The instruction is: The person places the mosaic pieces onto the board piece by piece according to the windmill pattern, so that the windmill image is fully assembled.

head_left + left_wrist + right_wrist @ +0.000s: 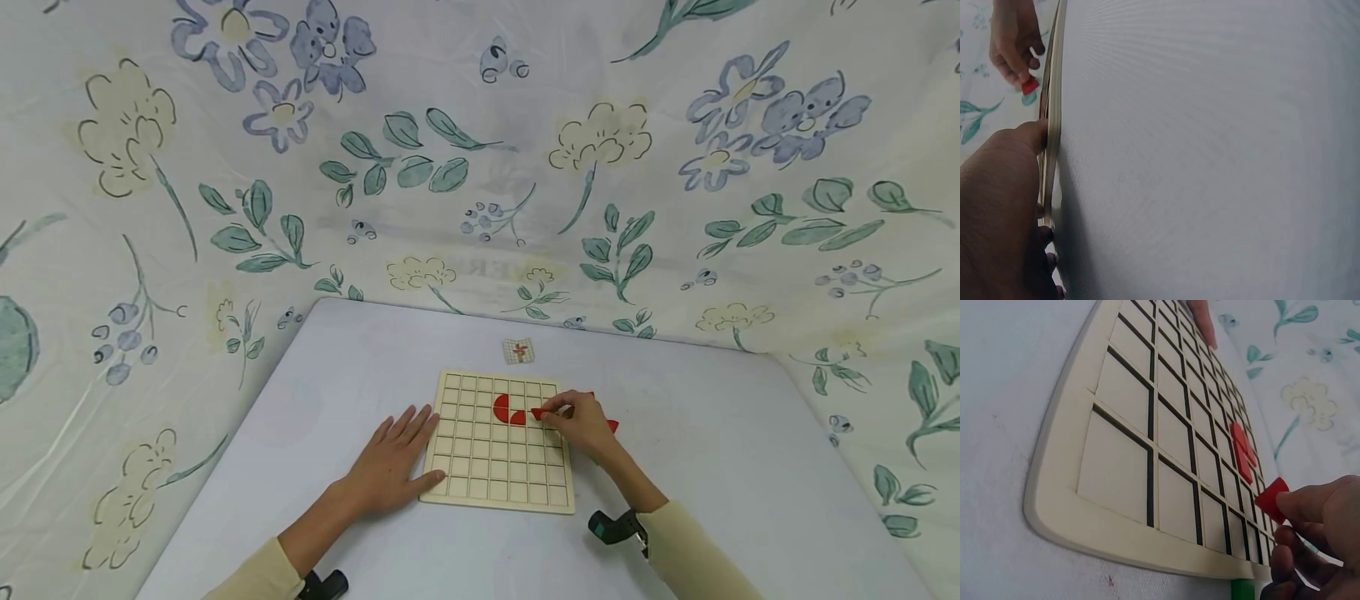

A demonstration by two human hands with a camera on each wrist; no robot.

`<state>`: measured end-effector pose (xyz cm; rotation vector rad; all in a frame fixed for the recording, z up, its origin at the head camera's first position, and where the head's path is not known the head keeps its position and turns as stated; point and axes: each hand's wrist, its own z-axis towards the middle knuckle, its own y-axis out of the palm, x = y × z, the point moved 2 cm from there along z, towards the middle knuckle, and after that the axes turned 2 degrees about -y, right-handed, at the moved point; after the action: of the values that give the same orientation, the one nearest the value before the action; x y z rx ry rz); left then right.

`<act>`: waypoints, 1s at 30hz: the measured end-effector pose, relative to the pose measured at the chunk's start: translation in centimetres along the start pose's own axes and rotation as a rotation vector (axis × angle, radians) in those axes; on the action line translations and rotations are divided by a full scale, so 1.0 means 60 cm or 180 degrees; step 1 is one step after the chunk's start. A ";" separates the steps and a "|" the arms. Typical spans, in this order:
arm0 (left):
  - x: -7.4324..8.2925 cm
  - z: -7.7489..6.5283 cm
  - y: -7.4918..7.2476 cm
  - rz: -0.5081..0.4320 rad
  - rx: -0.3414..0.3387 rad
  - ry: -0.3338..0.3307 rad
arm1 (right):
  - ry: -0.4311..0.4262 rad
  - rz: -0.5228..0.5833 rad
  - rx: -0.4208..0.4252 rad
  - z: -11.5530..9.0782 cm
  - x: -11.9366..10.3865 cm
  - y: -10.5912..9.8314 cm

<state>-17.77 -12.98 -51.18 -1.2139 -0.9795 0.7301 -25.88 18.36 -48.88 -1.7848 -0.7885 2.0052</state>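
A pale wooden grid board [480, 468] lies on the white table. Red curved-edge pieces [502, 408] sit in neighbouring cells of its upper part. My right hand [585, 423] pinches another small red piece [1271, 500] between thumb and fingers, just above the board's upper right cells. The held piece's full outline is partly covered by the fingertips. At the board's left edge rests my left hand [393, 467], fingers stretched out and spread, with the thumb touching the rim in the left wrist view.
Beyond the board lies a small card [518, 351] with a red figure on a grid. More red pieces [613, 426] show partly behind the right hand. A green piece [1242, 589] sits beside the board's right edge. Flower-patterned cloth [420, 225] hangs around the table.
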 end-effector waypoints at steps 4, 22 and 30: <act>0.000 0.001 0.001 -0.0013 -0.0006 0.0016 | 0.0077 -0.0063 0.0050 0.001 0.002 0.006; 0.001 0.000 0.002 -0.0034 -0.0003 0.0001 | -0.0213 -0.0449 -0.0076 -0.005 -0.006 0.012; 0.002 -0.002 -0.003 -0.0111 0.0096 0.0032 | -0.0390 -0.0466 0.0017 -0.004 0.001 -0.006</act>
<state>-17.62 -12.93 -50.99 -1.1706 -0.9759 0.7084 -25.68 18.71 -48.74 -1.5647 -0.9219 2.0324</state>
